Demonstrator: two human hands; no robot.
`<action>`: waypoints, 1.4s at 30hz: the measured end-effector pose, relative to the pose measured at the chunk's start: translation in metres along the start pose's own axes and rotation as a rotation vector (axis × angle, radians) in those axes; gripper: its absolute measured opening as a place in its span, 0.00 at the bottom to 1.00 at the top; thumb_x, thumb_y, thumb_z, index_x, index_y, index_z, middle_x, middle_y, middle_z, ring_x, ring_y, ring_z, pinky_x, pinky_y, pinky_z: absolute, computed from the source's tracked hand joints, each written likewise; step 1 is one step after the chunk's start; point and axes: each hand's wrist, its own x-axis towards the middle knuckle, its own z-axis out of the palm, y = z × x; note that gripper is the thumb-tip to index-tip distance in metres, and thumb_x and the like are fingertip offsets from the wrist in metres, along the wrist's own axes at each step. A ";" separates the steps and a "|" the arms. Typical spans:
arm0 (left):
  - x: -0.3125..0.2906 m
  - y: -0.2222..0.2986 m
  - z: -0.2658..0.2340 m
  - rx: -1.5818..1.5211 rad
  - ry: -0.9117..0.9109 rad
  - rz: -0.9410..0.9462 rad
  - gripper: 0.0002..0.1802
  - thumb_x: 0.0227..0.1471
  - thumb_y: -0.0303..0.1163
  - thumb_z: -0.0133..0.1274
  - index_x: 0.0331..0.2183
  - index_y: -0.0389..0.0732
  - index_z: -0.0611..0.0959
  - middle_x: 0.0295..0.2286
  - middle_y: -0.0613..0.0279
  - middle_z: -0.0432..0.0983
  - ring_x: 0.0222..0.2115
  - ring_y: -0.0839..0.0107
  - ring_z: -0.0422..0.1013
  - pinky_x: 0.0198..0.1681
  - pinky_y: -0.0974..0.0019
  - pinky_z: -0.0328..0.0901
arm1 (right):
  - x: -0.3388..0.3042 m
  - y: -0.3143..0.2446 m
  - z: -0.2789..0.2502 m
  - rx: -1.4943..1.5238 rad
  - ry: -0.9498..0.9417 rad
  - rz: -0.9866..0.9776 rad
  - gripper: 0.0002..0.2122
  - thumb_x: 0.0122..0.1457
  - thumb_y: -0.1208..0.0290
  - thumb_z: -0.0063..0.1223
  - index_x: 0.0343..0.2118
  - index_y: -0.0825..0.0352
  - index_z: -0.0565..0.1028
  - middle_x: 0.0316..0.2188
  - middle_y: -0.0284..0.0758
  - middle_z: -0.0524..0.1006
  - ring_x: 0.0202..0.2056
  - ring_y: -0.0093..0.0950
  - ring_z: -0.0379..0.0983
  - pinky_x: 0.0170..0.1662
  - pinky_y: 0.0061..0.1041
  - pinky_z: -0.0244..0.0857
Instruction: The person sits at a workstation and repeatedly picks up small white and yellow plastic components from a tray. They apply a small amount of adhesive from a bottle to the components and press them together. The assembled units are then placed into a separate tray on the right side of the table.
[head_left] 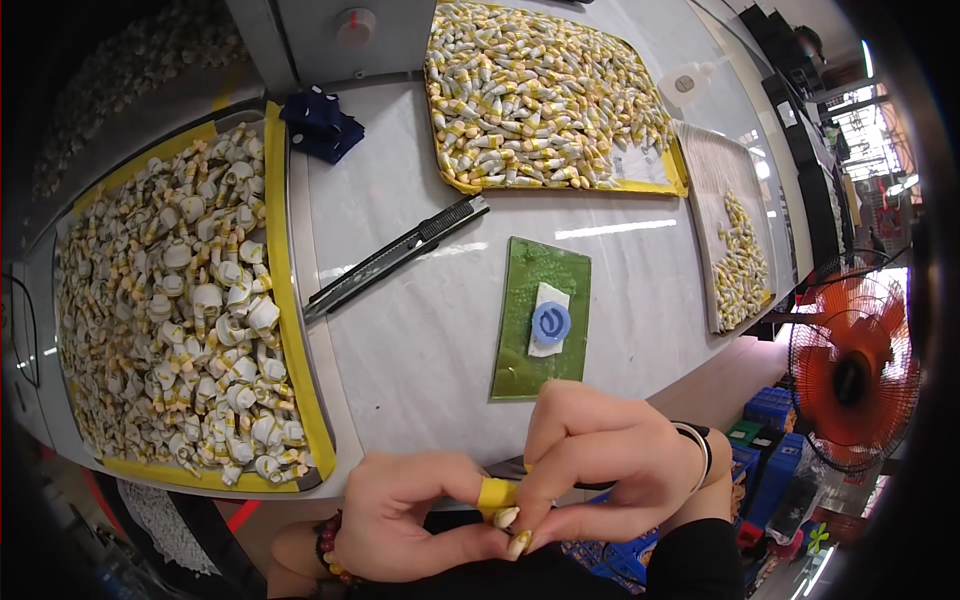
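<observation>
Both hands meet low in the view, in front of the table edge. My left hand (415, 515) is closed in a pinch, with yellow tape (497, 492) round a finger. My right hand (610, 460) is also pinched, its fingertips touching those of the left. Between them shows a small white-and-yellow piece (519, 544), partly hidden by the fingers; its exact kind is unclear. On the table beyond lies a green rectangular plate (518, 290) carrying a white pad and a round blue cap (551, 322). A black utility knife (395, 255) lies to its left.
A yellow-edged tray (315, 420) of white, cap-shaped pieces fills the left. A second tray (683, 185), heaped with bullet-shaped pieces, stands at the back; a smaller tray (708, 165) is right of it. Dark blue cloth (322, 127), a white bottle (690, 83) and an orange fan (850, 370) surround these.
</observation>
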 end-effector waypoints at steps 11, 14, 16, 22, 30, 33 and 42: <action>0.006 -0.005 0.004 -0.188 -0.011 0.156 0.11 0.42 0.18 0.62 0.32 0.29 0.80 0.29 0.54 0.79 0.31 0.72 0.75 0.38 0.71 0.68 | -0.003 0.007 0.004 0.071 0.121 -0.100 0.05 0.44 0.76 0.66 0.25 0.66 0.81 0.24 0.30 0.68 0.25 0.25 0.66 0.26 0.23 0.58; 0.007 -0.006 0.005 -0.156 -0.010 0.169 0.11 0.42 0.18 0.62 0.32 0.28 0.80 0.29 0.54 0.79 0.31 0.71 0.75 0.38 0.71 0.68 | -0.003 0.004 0.002 0.009 0.140 -0.116 0.05 0.43 0.77 0.66 0.24 0.66 0.81 0.22 0.30 0.69 0.24 0.26 0.66 0.26 0.23 0.58; 0.008 -0.007 0.006 -0.147 -0.010 0.150 0.11 0.42 0.17 0.61 0.32 0.28 0.80 0.29 0.54 0.79 0.31 0.71 0.75 0.38 0.71 0.68 | -0.004 0.001 0.001 -0.026 0.150 -0.096 0.04 0.42 0.77 0.66 0.24 0.66 0.81 0.20 0.30 0.69 0.23 0.26 0.66 0.26 0.23 0.58; 0.004 -0.004 0.006 -0.094 -0.023 0.066 0.10 0.44 0.21 0.61 0.32 0.31 0.80 0.28 0.58 0.79 0.29 0.73 0.75 0.36 0.73 0.68 | 0.002 -0.007 0.002 -0.090 0.091 -0.027 0.04 0.41 0.79 0.66 0.22 0.65 0.81 0.18 0.29 0.69 0.22 0.25 0.66 0.25 0.23 0.58; -0.034 0.072 -0.034 1.147 0.016 0.353 0.12 0.39 0.25 0.62 0.30 0.32 0.81 0.26 0.54 0.77 0.26 0.62 0.74 0.34 0.67 0.67 | -0.017 -0.007 -0.003 -0.222 0.216 -0.098 0.11 0.34 0.68 0.72 0.21 0.64 0.80 0.19 0.29 0.69 0.22 0.24 0.66 0.24 0.22 0.56; -0.040 0.140 -0.049 1.726 0.250 0.207 0.17 0.34 0.31 0.64 0.31 0.36 0.81 0.26 0.56 0.76 0.25 0.58 0.73 0.33 0.62 0.67 | -0.032 -0.008 -0.007 -0.267 0.425 -0.069 0.13 0.31 0.65 0.72 0.19 0.64 0.79 0.18 0.29 0.68 0.22 0.24 0.64 0.24 0.21 0.54; 0.081 0.237 -0.262 1.994 0.861 -0.013 0.30 0.44 0.45 0.59 0.47 0.38 0.76 0.42 0.49 0.74 0.43 0.55 0.70 0.47 0.56 0.64 | -0.052 -0.014 -0.027 -0.357 0.443 -0.075 0.11 0.37 0.76 0.67 0.29 0.65 0.81 0.23 0.32 0.72 0.23 0.21 0.67 0.24 0.20 0.58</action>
